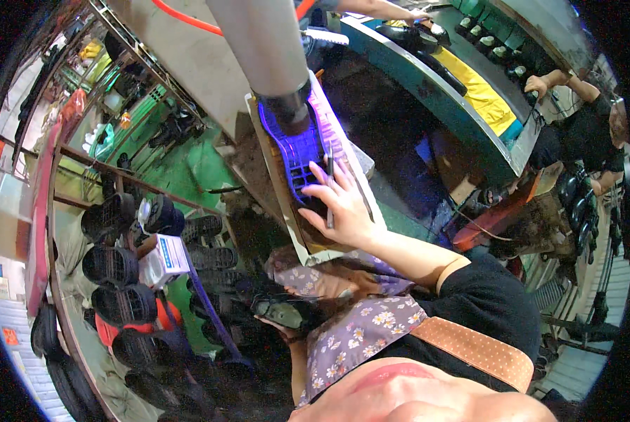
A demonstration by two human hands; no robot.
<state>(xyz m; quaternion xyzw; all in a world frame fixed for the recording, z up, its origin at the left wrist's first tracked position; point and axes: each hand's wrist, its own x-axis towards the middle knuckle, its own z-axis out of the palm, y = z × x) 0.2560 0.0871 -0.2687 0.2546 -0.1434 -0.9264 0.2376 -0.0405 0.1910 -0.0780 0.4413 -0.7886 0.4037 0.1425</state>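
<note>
A shoe sole (pixel 290 151) with a grid pattern lies in a pale-rimmed tray (pixel 367 184), lit blue-violet. My right hand (pixel 343 207) rests over its near end, with fingers spread and fingertips at the sole. A thin dark pen-like tool (pixel 330 216) is tucked between those fingers. Lower down, close to my apron, my left hand (pixel 287 330) is closed around a dark shoe (pixel 281 311) whose pale greenish underside faces up. Part of that hand is hidden behind the shoe.
A thick grey pipe (pixel 258 42) hangs directly over the sole. Racks of black soles (pixel 111 266) and a small white box (pixel 166 260) stand at left. At right, co-workers' hands (pixel 536 86) are at a teal-edged conveyor (pixel 427 91) carrying shoes and yellow cloth.
</note>
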